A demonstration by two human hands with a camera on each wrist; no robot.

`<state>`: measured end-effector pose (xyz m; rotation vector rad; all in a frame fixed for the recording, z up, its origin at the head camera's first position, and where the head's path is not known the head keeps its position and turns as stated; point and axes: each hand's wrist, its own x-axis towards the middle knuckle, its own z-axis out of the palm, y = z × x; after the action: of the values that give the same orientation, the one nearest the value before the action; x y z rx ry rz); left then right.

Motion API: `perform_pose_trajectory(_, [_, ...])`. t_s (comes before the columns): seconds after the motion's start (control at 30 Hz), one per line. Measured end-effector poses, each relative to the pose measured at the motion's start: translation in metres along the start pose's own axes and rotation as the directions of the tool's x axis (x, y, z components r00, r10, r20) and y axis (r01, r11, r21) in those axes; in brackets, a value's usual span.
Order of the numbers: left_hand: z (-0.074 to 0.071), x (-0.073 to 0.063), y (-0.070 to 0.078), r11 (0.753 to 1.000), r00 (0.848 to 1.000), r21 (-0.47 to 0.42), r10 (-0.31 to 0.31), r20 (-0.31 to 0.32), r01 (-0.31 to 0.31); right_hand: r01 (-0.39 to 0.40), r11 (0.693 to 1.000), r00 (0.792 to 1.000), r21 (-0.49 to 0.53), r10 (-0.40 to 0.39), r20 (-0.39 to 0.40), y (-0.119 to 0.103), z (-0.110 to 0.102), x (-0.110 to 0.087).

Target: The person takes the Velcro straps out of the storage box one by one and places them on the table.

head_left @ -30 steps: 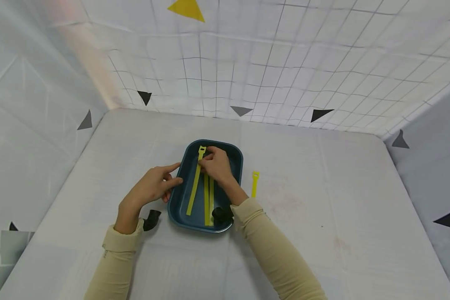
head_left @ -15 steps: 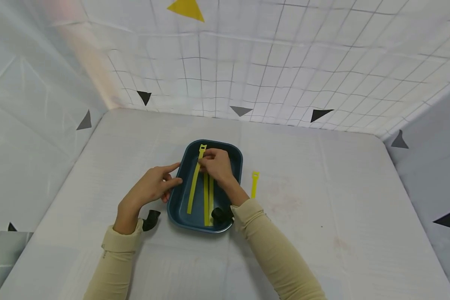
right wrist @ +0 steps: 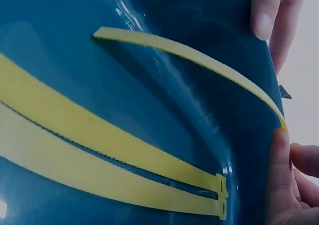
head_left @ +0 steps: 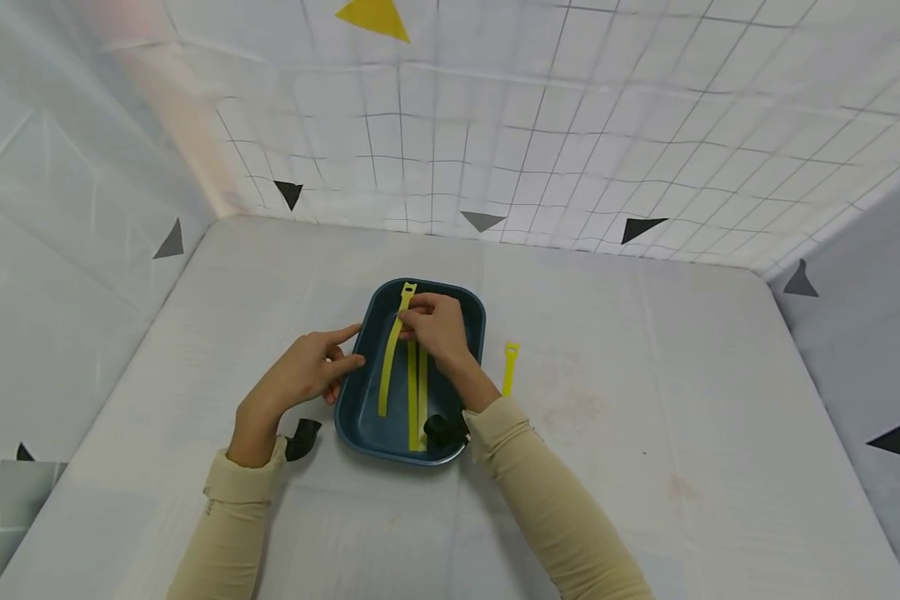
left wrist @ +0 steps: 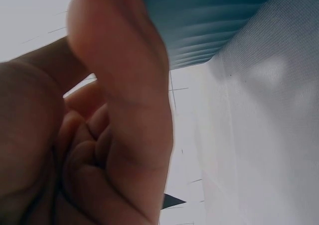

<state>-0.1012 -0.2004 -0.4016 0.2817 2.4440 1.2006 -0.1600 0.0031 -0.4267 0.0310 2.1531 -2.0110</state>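
A dark blue tray (head_left: 366,417) stands on the white table. My left hand (head_left: 307,367) holds its left rim, thumb over the inner side and index finger at the outside. Inside the tray, my right hand (head_left: 437,329) pinches a yellow hook-and-loop cable tie (head_left: 387,371) near its slotted head. In the right wrist view that tie (right wrist: 199,57) arches over the tray floor and casts a shadow there. Two more yellow ties (right wrist: 114,140) lie side by side on the floor, heads toward the far end. In the left wrist view the tray's ribbed outer wall (left wrist: 209,21) shows beside my fingers.
Another yellow tie (head_left: 510,371) lies on the table right of the tray, partly hidden by my right sleeve. Black curved pieces sit at my left wrist (head_left: 302,440) and right wrist (head_left: 442,430). A gridded white sheet (head_left: 510,167) rises behind the table.
My right hand has shifted the pinched tie slightly toward the tray's far end; its tail has moved away from the near side and bends more. The left hand stays put.
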Motion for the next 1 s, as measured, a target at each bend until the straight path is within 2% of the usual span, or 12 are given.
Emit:
perform_pose_trajectory(0.53, [0.0,0.001,-0.001,1.0,1.0,-0.007,0.001,-0.004,-0.001,0.008,0.999,1.0,0.048,-0.009,0.006,-0.012,-0.005,-0.007])
perform_pose_trajectory(1.0, [0.0,0.002,-0.003,0.999,0.999,0.011,0.032,-0.008,-0.032,-0.001,0.996,1.0,0.086,0.003,-0.014,-0.021,-0.014,-0.013])
